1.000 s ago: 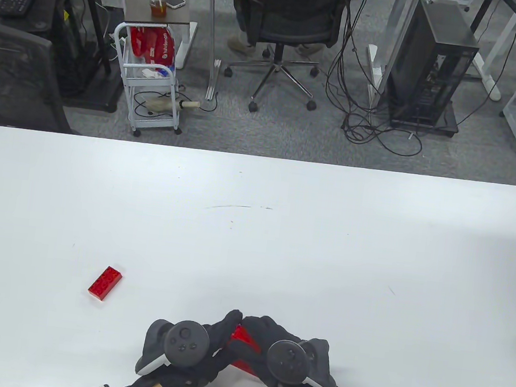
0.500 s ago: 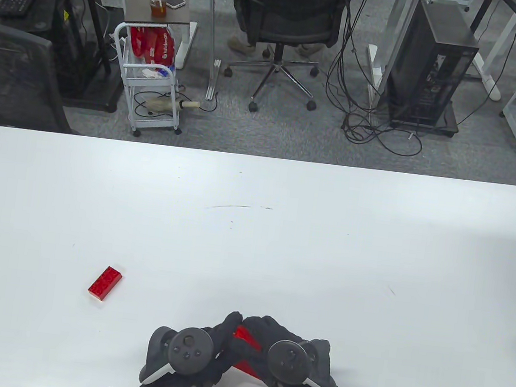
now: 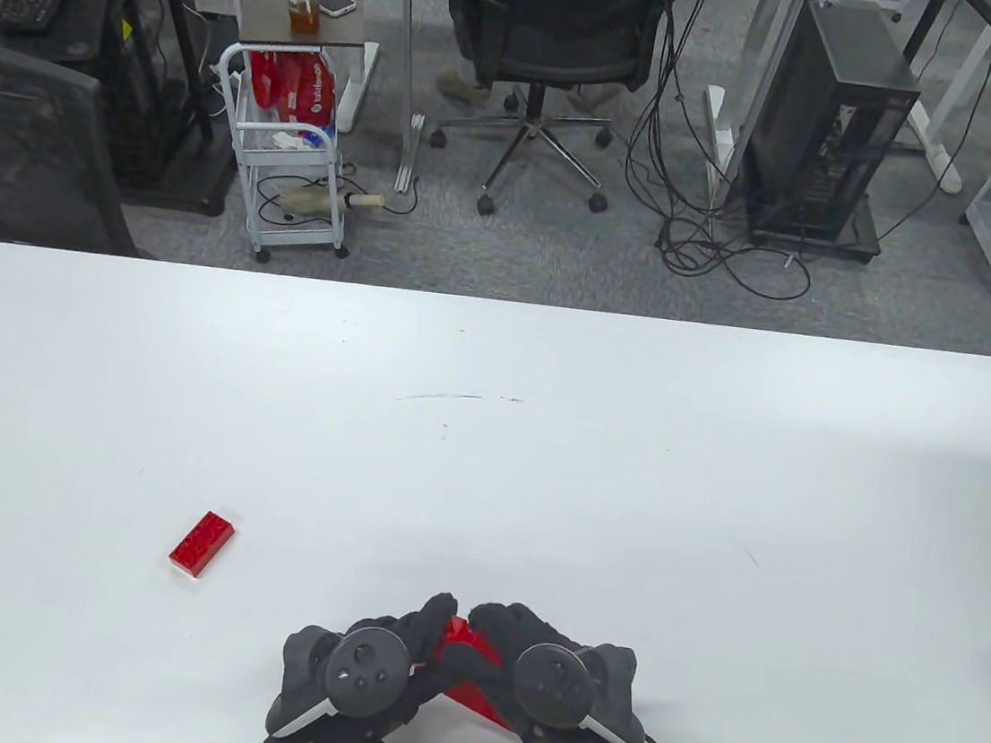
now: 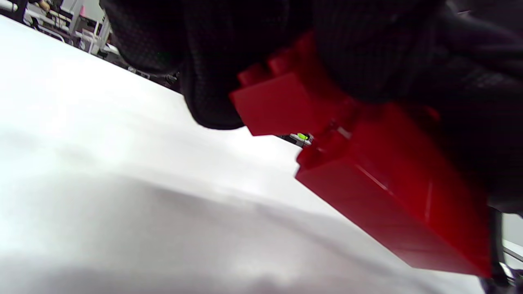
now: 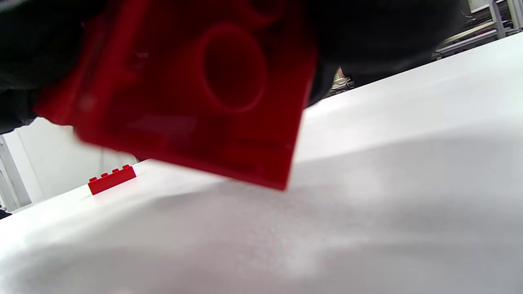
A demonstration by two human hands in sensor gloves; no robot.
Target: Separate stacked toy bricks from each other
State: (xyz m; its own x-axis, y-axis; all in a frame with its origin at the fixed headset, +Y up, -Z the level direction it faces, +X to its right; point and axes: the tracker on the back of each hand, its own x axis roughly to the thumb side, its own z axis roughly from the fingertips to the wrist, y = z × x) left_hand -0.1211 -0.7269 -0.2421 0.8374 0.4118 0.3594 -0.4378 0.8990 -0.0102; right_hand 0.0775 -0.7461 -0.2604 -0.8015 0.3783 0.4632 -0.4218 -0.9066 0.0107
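Note:
Both gloved hands hold a stack of red toy bricks (image 3: 463,670) just above the table's near edge. My left hand (image 3: 417,642) grips the upper brick (image 4: 286,102). My right hand (image 3: 508,639) grips the lower, larger part (image 4: 392,196). In the left wrist view the upper brick is tilted off the lower one, with a gap open at one end. The right wrist view shows the stack's hollow underside (image 5: 196,98) above the table. A separate red brick (image 3: 203,543) lies flat on the table to the left, also seen in the right wrist view (image 5: 111,179).
The white table (image 3: 487,443) stretches wide beyond the hands. Past its far edge are an office chair (image 3: 554,45), a white cart (image 3: 287,156) and a computer tower (image 3: 828,123) on the floor.
The left hand has shifted slightly right and closer to the right hand. The bricks between the hands have tilted and show more red. The loose brick has not moved.

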